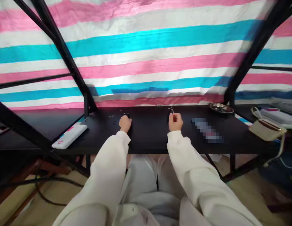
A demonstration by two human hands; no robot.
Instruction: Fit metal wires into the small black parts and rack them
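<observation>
My left hand (125,123) rests on the black tabletop (148,138), its fingers curled over a small dark object (127,115) that is mostly hidden. My right hand (175,122) pinches a small red-and-dark item (174,117), with a thin wire (170,109) curling up beyond it. Short bits of fine wire (111,115) lie on the table near my left hand. Both sleeves are white, and the hands stand well apart.
A blurred strip (206,130) lies right of my right hand. A metal bowl (220,108) sits at the back right. A white flat box (69,136) lies at the left table edge. Black frame bars and a striped tarp stand beyond; a beige pouch (267,130) sits right.
</observation>
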